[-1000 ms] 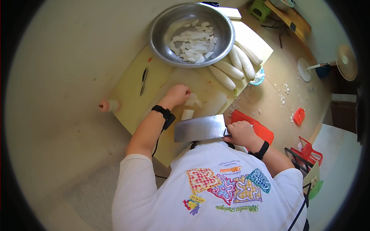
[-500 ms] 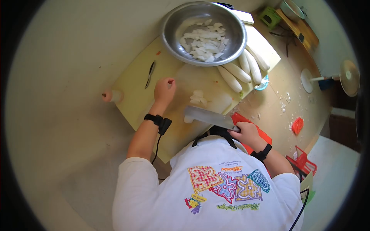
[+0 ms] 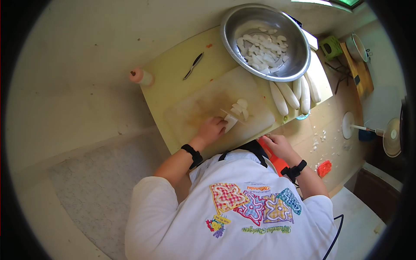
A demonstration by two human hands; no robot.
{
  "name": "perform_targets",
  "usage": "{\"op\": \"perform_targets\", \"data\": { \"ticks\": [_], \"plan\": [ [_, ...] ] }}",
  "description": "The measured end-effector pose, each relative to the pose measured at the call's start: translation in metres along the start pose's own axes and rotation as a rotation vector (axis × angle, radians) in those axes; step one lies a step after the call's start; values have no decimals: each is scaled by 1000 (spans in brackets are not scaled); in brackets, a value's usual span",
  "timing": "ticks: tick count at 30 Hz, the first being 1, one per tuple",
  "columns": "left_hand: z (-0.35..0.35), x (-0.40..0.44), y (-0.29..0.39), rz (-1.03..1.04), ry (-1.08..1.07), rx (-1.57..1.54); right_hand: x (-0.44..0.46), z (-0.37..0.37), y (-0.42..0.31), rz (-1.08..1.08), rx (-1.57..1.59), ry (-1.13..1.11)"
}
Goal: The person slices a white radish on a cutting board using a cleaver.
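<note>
On the cutting board (image 3: 190,108), toward the edge nearest the person, lies a short white piece (image 3: 231,123), and from where I stand the left hand (image 3: 212,130) looks clamped on its near end, fingers bent together over it. The knife (image 3: 235,118) shows only as a thin line, edge-on, beside the piece's far end; I can't tell whether it is touching. The right hand (image 3: 279,146), out past the board's edge, is closed round what I take for the handle, mostly hidden by the fingers. With a blade so near, I'd keep the left fingertips tucked back, let the knuckles face the steel, and hold the knife upright so each slice comes out even; a piece resting on a flat side should rock less. Just beyond the blade sit some cut slices (image 3: 240,108), worth leaving clear of its path. Past the board, on the counter (image 3: 173,65), stands a metal bowl (image 3: 299,58) of white slices, with whole white roots (image 3: 305,95) lying beside it.
</note>
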State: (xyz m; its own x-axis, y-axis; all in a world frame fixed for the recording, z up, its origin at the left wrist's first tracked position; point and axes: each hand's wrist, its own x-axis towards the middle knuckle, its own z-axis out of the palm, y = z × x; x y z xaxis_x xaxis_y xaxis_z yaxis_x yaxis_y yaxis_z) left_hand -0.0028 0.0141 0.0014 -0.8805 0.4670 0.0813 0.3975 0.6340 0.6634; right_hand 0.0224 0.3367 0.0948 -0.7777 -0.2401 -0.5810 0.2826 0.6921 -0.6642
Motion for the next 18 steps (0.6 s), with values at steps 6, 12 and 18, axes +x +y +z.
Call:
{"op": "perform_targets", "data": {
  "ticks": [6, 12, 18],
  "plan": [
    [11, 4, 0, 28, 9, 66, 2, -4, -11, 76, -46, -45],
    [12, 7, 1, 60, -20, 110, 6, -9, -7, 87, -85, -58],
    [13, 8, 4, 36, -16, 153, 9, -9, -1, 76, -64, -70]
  ]
}}
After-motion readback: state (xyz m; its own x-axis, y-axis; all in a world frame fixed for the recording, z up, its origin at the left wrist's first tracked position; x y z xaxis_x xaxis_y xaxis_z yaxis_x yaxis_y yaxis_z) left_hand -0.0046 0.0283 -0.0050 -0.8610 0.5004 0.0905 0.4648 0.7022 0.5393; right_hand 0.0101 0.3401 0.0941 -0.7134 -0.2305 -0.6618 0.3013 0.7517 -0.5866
